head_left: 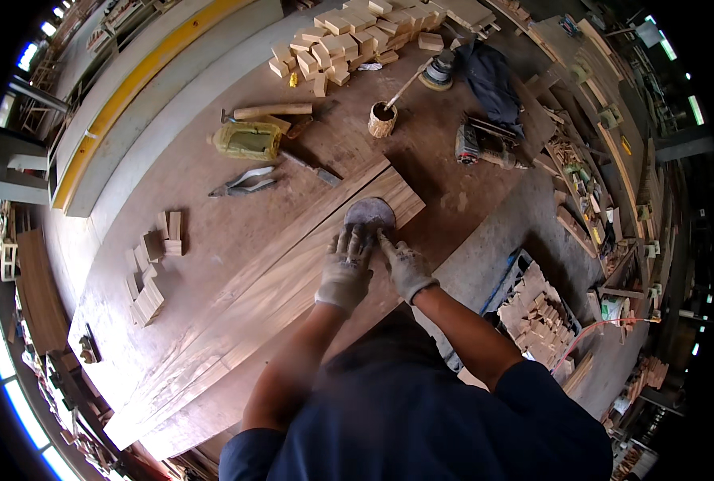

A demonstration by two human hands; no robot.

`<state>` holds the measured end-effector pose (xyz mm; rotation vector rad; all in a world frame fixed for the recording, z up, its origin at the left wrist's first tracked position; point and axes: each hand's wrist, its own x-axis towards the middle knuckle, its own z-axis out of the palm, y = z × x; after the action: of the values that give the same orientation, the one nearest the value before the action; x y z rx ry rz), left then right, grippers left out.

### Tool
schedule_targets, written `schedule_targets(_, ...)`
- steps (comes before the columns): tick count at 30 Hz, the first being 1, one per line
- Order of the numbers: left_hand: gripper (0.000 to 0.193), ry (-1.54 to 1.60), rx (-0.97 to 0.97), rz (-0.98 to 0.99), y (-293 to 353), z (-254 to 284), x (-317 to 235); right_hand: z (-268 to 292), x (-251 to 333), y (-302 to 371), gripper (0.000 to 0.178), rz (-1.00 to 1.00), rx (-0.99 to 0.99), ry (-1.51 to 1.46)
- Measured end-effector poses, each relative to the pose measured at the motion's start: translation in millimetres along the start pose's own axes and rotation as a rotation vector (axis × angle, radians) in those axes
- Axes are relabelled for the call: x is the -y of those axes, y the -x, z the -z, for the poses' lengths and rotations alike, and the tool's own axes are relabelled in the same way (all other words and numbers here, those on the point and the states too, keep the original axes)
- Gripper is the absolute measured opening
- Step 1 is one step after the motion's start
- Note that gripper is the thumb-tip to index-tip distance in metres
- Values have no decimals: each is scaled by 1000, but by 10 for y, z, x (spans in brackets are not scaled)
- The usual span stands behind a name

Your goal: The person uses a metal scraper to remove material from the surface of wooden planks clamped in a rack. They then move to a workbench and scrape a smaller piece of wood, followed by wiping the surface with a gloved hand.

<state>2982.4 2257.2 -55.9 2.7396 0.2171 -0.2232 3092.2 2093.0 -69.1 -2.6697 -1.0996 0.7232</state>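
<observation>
A round grey disc [371, 212], which looks like a sanding disc, lies near the far right end of a long wooden plank [285, 276]. My left hand [346, 268], in a dirty whitish glove, rests on the plank with its fingers stretched flat onto the disc's near edge. My right hand [409, 268], gloved too, is just to the right, one fingertip at the disc's lower right edge and its other fingers loosely extended. What lies under both palms is hidden. A second, narrower board [325, 200] runs alongside the plank's far edge, with a dark gap between them.
Beyond the boards lie a hammer [273, 111], a yellowish container [247, 139], pliers [245, 182] and a chisel [313, 168]. A pot with a stick [382, 120], a sander [437, 74] and a power tool [485, 146] stand farther right. Wood blocks [337, 48] are piled at the back.
</observation>
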Motion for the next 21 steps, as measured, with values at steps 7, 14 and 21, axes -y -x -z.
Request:
schedule_targets(7,83,-75,32,-7,6,-73,13,-169,-69,164,72,115,-237,143)
schedule_targets(14,83,-28,39,12,-12,-5,-23,-208,-65,53,68,117,-373,50)
schedule_targets(21,87,-84,45,-5,-27,-32,-43,23,-87,-178,67,-14,-287,-19)
